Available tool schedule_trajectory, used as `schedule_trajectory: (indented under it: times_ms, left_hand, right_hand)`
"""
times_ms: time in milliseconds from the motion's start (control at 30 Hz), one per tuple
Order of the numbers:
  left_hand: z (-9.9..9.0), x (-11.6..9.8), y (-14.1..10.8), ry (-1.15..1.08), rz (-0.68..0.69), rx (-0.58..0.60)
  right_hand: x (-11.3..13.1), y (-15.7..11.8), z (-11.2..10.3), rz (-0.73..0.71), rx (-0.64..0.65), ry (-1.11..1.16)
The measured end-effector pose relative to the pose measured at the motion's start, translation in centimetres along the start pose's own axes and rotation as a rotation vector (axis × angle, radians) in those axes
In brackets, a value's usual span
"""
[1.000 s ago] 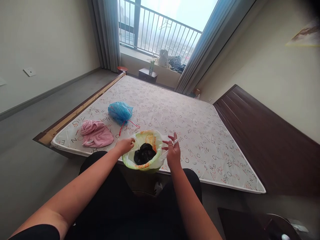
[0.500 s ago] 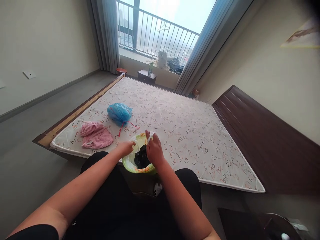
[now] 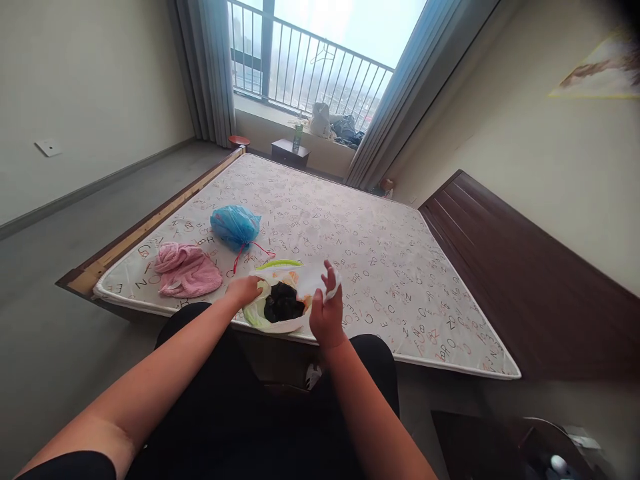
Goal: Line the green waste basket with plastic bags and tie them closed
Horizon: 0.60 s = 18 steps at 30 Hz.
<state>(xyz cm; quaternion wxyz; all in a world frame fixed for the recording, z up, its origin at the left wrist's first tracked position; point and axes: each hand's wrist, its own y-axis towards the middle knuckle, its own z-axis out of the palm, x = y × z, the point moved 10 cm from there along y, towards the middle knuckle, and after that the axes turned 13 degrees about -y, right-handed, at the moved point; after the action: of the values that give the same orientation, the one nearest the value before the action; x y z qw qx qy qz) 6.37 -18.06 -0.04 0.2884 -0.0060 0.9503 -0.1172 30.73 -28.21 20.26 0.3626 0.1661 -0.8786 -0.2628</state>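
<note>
A yellow-green trash bin (image 3: 277, 264) with orange patterning sits at the near edge of the mattress, between my knees. Its liner is a whitish, see-through plastic bag (image 3: 314, 280), and a crumpled black bag (image 3: 283, 305) lies inside. My left hand (image 3: 243, 291) is closed on the liner at the left rim. On the other side my right hand (image 3: 329, 313) is raised, the liner's white edge caught around its partly spread fingers and pulled out to the right. The lower part of the bin is hard to make out.
On the patterned mattress (image 3: 350, 227) lie a tied blue plastic bag (image 3: 235, 225) with red strings and a pink towel (image 3: 187, 270). A dark headboard (image 3: 480, 267) rises at right. Beyond stands a small nightstand (image 3: 290, 153). At lower right is a dark table (image 3: 465, 440).
My right hand has moved right and opened its fingers somewhat, drawing the liner outward over the rim. My left hand has shifted slightly left and still holds the liner.
</note>
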Motion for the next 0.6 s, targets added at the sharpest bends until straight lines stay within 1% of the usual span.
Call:
schedule_trajectory:
  times_ms: [67,133,200,300,367,433,500,567,600]
  left_hand:
    - [-0.3,-0.2,0.1,0.002,0.009,-0.001]
    - [-0.1,-0.6,0.1,-0.039,0.039,0.016]
    - [0.2,-0.9,0.1,-0.100,0.080,0.027]
    - [0.0,-1.7,0.0,-0.184,0.173,-0.003]
    - [-0.4,-2.2,-0.1,-0.236,0.222,-0.028]
    - [-0.8,-2.7,-0.2,-0.318,0.266,-0.051]
    - [-1.6,-3.4,-0.4,-0.422,0.324,-0.096]
    - [-2.7,-4.0,-0.8,-0.522,0.380,-0.168]
    - [-3.4,-4.0,-1.0,-0.562,0.386,-0.211]
  right_hand:
    - [-3.3,0.1,-1.7,0.136,-0.082,-0.022]
    - [-5.9,0.0,-2.0,0.214,-0.083,-0.062]
    - [-8.1,-0.6,-0.9,0.263,-0.020,-0.112]
    - [-10.9,-2.4,1.8,0.345,0.114,-0.131]
    - [-12.1,-3.5,3.4,0.387,0.172,-0.116]
    - [-12.9,-4.3,4.4,0.403,0.208,-0.107]
    - [-13.5,-4.7,4.9,0.412,0.227,-0.106]
    - [-13.9,-4.9,4.9,0.420,0.229,-0.113]
    - [-14.1,-4.9,4.7,0.423,0.223,-0.118]
